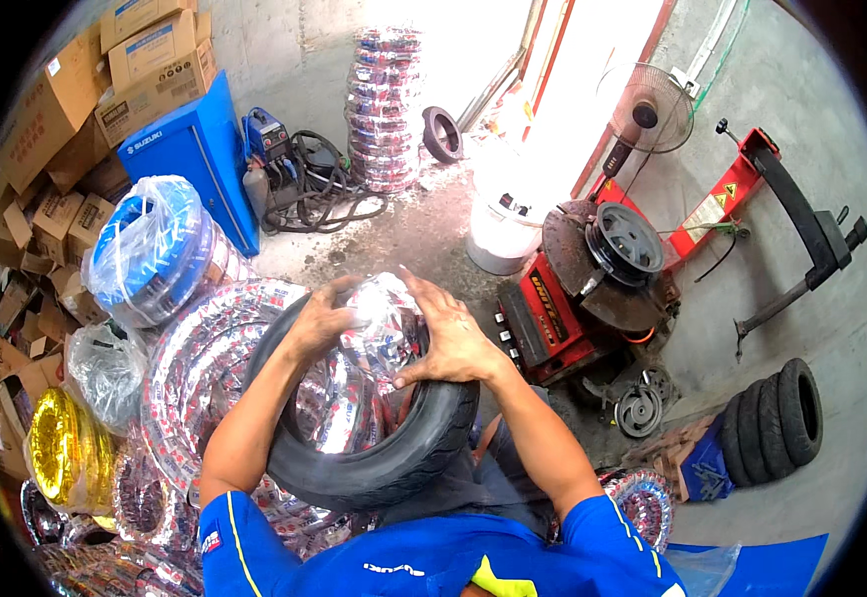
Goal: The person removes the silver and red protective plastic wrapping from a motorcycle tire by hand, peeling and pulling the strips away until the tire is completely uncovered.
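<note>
A black tyre (384,468) is tilted in front of my body, its tread side toward me. Crumpled silver plastic wrapper (384,323) with red and blue print bunches at its far side. My left hand (322,323) curls at the left edge of this wrapper, the wrist crossing the tyre. On the other side, my right hand (448,333) lies over the tyre's far right part, thumb toward the inside, fingers along the wrapper. Both hands are closed on the wrapper; some fingertips are hidden. Wrapped tyres (194,358) lie just left of and beneath the tyre.
A red tyre-changing machine (563,318) carrying a wheel rim (627,244) stands right, beside a white bucket (501,239). Bare tyres (771,423) lean at the right wall. Behind are a stack of wrapped tyres (384,109), a blue cabinet (194,159) and cardboard boxes (55,104).
</note>
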Tool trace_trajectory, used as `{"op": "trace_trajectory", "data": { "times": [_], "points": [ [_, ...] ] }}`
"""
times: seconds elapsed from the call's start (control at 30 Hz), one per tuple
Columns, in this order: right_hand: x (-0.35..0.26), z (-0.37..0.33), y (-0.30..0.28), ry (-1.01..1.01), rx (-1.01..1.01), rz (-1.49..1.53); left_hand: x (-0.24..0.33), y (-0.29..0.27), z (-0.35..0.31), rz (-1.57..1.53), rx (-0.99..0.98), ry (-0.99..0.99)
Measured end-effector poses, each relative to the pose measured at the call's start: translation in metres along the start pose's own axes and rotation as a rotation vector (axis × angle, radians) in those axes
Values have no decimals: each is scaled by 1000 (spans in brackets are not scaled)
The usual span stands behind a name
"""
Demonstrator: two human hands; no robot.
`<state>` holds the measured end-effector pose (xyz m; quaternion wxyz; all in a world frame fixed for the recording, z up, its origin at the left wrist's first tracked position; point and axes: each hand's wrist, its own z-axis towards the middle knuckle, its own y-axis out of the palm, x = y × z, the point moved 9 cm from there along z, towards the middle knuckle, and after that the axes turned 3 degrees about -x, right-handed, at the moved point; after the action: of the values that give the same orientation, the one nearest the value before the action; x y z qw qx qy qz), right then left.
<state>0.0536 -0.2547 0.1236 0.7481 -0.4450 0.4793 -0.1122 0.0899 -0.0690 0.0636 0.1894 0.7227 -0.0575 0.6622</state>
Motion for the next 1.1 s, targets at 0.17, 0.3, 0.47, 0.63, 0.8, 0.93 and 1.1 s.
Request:
{"op": "trace_trajectory", "data": {
  "times": [0.17,0.3,0.47,0.63,0.8,0.93,1.1],
  "points": [
    [-23,13,10,-43,-70,-87,8,12,-3,-69,-100,105],
    [-39,17,20,-46,-12,-103,10,23,-5,404,-62,144],
    [-25,8,8,78,134,-8,-10,29,7,171,-148,114],
    [41,1,-58,104,464,368,3,15,5,-257,67,110],
    [223,-59,-64,189,842,429,-47,27,13,913,-167,-196],
    [228,-82,41,407,776,287,-73,19,8,962,-316,-258],
    [218,-112,219,691,577,996,-77,46,-7,922,-469,-256]
  ]
}}
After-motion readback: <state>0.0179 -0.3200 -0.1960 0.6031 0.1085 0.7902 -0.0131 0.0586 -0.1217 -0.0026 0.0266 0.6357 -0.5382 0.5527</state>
